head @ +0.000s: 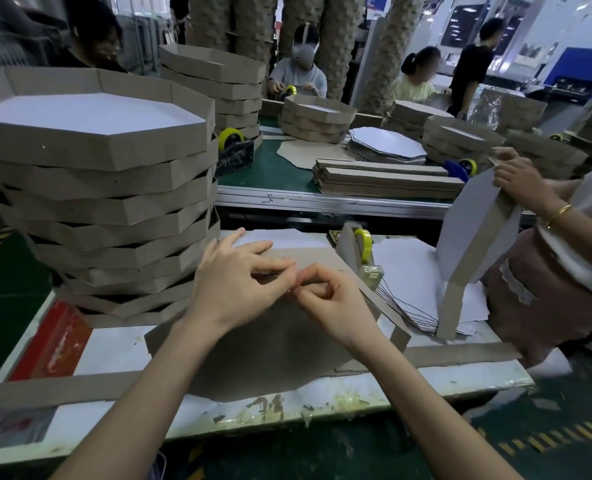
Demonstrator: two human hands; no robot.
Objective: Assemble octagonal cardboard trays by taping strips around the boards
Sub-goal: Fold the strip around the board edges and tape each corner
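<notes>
A stack of trays stands on the table at left; a board lies centre; a tape dispenser sits behind it, rightward.

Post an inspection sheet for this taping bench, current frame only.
Surface: white worktable, residue smeared along its front edge.
Job's things: brown octagonal board flat under the hands; cardboard strip along the front; tape dispenser behind; finished trays stacked left.
Clutter: loose white sheets right of the dispenser.
Grips: left hand and right hand pinch a tape piece, apparently clear, hard to make out.
Cables: nothing seen.
Surroundings: neighbour holding a half-built tray upright, right; green conveyor behind.
</notes>
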